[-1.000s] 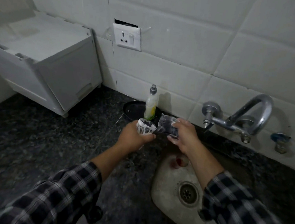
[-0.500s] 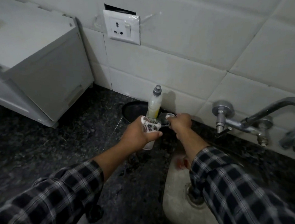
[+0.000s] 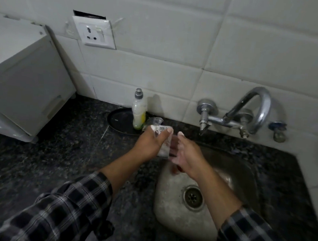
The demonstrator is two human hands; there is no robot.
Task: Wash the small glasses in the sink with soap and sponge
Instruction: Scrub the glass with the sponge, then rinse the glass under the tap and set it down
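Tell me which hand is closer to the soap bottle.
Left. The left hand, holding a small glass, is just in front of the soap bottle; the right hand is farther right, over the sink.

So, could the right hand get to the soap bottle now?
Probably, but not straight: the left hand and the glass it grips lie between the right hand and the soap bottle, so it must reach past them.

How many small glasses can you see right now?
1. The small glass is gripped in the left hand by the edge of the sink. A reddish object under the right hand may be another; it is too hidden to tell.
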